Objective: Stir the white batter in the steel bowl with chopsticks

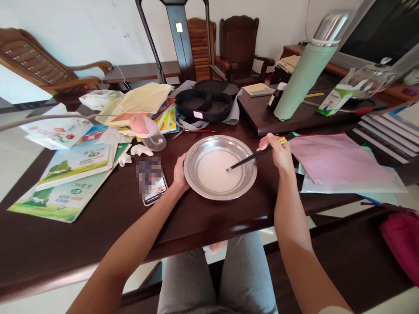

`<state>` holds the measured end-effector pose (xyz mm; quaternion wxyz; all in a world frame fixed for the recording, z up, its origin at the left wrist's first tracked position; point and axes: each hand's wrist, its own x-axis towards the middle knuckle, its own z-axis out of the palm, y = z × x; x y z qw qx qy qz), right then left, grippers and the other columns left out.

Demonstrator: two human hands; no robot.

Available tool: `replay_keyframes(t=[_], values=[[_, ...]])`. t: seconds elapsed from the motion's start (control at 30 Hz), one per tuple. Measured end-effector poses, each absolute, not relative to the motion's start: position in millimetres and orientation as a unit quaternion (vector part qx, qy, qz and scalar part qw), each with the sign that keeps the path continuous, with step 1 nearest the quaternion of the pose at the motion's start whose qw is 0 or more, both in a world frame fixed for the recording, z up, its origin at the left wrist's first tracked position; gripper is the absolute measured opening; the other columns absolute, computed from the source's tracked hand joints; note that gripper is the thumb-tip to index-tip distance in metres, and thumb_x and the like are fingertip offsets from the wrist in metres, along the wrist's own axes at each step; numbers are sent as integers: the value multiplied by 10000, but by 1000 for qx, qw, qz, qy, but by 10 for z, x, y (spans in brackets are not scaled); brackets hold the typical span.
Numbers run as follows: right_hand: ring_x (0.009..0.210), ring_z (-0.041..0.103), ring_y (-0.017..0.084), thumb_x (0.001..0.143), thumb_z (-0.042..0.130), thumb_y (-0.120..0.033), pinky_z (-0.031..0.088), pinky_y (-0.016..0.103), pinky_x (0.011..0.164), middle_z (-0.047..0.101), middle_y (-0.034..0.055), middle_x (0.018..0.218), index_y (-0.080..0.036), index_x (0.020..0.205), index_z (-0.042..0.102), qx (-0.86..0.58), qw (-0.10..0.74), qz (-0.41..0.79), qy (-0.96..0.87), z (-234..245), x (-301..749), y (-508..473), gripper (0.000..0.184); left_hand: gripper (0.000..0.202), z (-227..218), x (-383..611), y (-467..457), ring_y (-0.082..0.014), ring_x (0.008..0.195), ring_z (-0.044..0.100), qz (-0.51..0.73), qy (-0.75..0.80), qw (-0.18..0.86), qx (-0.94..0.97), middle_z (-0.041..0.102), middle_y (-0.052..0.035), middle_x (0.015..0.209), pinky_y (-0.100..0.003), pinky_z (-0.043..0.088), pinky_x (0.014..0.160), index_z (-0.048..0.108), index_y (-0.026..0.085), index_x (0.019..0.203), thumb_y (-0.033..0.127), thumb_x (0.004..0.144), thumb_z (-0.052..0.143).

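a home living room: wooden armchairs [240,46], cluttered table [98,218], television [382,30].

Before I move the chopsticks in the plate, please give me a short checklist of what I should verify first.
1. Left hand steadies the plate: ok, it grips the left rim.
2. Right hand holds the chopsticks: ok, both sticks together.
3. Chopstick tips in the white liquid: ok, near the middle.
4. Liquid below the rim: ok, it looks shallow.
5. Phone away from splashes: not ok, it lies right beside the left hand.
6. Plate fully on the table: ok, back from the edge.
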<state>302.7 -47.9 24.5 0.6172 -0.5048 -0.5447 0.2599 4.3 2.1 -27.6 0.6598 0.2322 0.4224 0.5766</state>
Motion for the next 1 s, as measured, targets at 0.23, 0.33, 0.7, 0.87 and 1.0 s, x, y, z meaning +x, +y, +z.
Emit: replay_keyframes(t=[0.23, 0.33, 0.7, 0.87, 1.0], values=[[797, 743, 237, 836, 691, -694, 574, 385, 856, 753, 32, 715, -247, 639, 718, -491, 574, 308, -578, 292, 2923, -483, 489, 211, -250, 60, 9, -253, 901, 720, 580, 421, 658, 229, 725, -3, 747, -339, 564, 847, 681, 207, 732, 393, 729, 782], [734, 741, 241, 860, 655, -699, 581, 391, 818, 692, 25, 605, -250, 574, 659, -511, 613, 281, -533, 288, 2982, -488, 532, 204, -236, 64, 3, -261, 905, 721, 579, 422, 660, 226, 726, -8, 744, -345, 564, 843, 692, 204, 751, 388, 731, 776], [729, 731, 233, 841, 680, -693, 573, 383, 830, 727, 22, 647, -246, 615, 693, -524, 596, 282, -539, 295, 2970, -502, 501, 224, -212, 71, -16, -267, 914, 720, 572, 423, 667, 221, 723, -9, 734, -352, 565, 857, 692, 198, 763, 401, 726, 780], [705, 726, 226, 848, 686, -672, 574, 369, 782, 717, 25, 651, -239, 611, 701, -491, 558, 337, -578, 274, 2946, -501, 494, 210, -183, 77, -24, -270, 914, 722, 572, 415, 674, 213, 721, 0, 724, -355, 572, 856, 675, 206, 730, 382, 707, 788], [782, 741, 231, 843, 692, -671, 572, 377, 858, 746, 22, 705, -246, 674, 729, -503, 548, 322, -585, 264, 2942, -488, 459, 199, -192, 70, -19, -264, 904, 723, 573, 417, 674, 209, 731, -6, 749, -348, 573, 843, 694, 202, 756, 372, 706, 784]])
